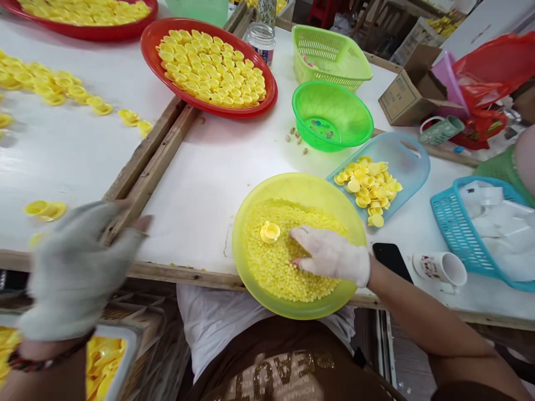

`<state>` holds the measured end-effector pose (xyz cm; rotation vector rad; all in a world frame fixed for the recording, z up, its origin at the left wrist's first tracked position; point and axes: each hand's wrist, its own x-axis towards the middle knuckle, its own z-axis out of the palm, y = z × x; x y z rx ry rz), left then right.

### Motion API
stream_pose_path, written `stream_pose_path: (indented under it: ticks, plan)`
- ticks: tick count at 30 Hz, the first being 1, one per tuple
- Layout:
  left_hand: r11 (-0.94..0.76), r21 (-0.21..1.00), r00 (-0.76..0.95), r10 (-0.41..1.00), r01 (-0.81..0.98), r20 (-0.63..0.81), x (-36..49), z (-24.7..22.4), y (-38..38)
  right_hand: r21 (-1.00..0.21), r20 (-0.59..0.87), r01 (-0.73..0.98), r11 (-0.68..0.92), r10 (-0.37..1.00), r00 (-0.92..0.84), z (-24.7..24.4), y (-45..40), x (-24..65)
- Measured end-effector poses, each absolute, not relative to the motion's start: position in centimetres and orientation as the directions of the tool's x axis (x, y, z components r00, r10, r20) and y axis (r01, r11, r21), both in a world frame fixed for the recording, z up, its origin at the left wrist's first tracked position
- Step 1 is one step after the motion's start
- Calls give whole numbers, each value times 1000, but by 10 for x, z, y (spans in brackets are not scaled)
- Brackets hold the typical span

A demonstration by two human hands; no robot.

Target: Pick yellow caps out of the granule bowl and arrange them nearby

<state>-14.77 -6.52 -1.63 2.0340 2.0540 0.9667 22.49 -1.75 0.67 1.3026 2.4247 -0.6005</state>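
My left hand (pixel 79 262), in a pale work glove with bare fingertips, hangs over the table's front edge at the left. It is smeared by motion, but thumb and fingers stand apart with nothing seen between them. My right hand (pixel 328 253), in a white glove, rests in a yellow bowl (pixel 301 309) of small yellow beads (pixel 276 273). Its thumb and fingers are apart, the tips touching the beads. A yellow plastic cup-shaped piece (pixel 270 232) lies on the beads left of those fingers. More such pieces (pixel 370 184) are heaped on a blue translucent tray (pixel 407 156).
Red plates (pixel 209 108) with rows of yellow pieces stand at the back left. Green baskets (pixel 334 114) are behind the bowl. A phone (pixel 392 260), a mug (pixel 438 268) and a blue basket (pixel 455 236) sit at right. A wooden strip (pixel 154 156) divides the table.
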Motion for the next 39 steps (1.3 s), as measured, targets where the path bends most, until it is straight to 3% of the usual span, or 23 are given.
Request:
stream_pose_path:
  ticks: [3, 6, 9, 12, 15, 18, 21, 25, 28, 32, 35, 37, 39]
  plan:
    - [-292, 469, 102, 916, 834, 389, -72, -5, -51, -361, -410, 785, 503, 670, -618, -4, -25, 220]
    - [-468, 366, 360, 874, 804, 327, -20, -5, -41, -481, -341, 731, 484, 665, -665, -2, -24, 223]
    - [-468, 283, 417, 881, 837, 224, 1, -8, -35, -578, -203, 658, 484, 695, -690, 8, -18, 222]
    - [-462, 301, 412, 885, 834, 217, 4, -10, -33, -609, -24, 577, 544, 714, -699, 17, -11, 211]
    - [-458, 332, 403, 887, 825, 224, 2, -14, -33, -590, 91, 524, 614, 696, -712, 20, -5, 199]
    - [-455, 353, 391, 888, 818, 240, 1, -17, -35, -547, 96, 554, 628, 704, -704, 19, -1, 203]
    - [-455, 366, 383, 888, 812, 255, 1, -19, -35, -468, -29, 659, 589, 734, -678, 13, -4, 219]
    - [-485, 414, 381, 871, 770, 311, -2, -21, -35, -261, -341, 787, 559, 709, -617, 2, -17, 230]
    - [-523, 492, 359, 847, 696, 392, -4, -26, -36, -218, -422, 799, 560, 684, -595, 1, -23, 226]
    - [-521, 597, 276, 846, 611, 456, -7, -27, -41, -215, -337, 791, 573, 716, -611, 8, -20, 223]
    - [-519, 610, 222, 839, 599, 496, -21, -20, -39, -209, -220, 771, 601, 739, -636, 7, -14, 229]
    - [-460, 588, 141, 851, 665, 506, -45, -13, -32, -225, -146, 740, 634, 729, -669, 0, -12, 236]
    - [-296, 533, -1, 874, 793, 486, -83, -6, -28, -251, -91, 715, 653, 719, -689, -8, -10, 245]
